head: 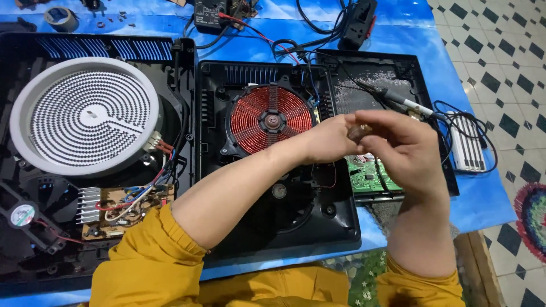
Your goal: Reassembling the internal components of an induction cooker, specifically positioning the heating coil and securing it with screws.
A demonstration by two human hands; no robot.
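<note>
Both hands met above the open cooker [273, 227]: left hand [330, 139] and right hand [398, 150] pinched one small brown part [359, 133]. Steady fingertip grips seemed wise, keeping it clear of the coil [271, 118].

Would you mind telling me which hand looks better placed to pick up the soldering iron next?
Right, probably. The right hand is just below the soldering iron on the open cooker's lid, while the left hand sits farther off, toward the copper coil. Both pinch a small brown part.

I work at a table [483, 204] with a blue, sky-patterned cover. The floor [500, 62] to my right is tiled in white with dark diamond insets. A round multicoloured rug [534, 219] shows at the right edge. Light is even.
</note>
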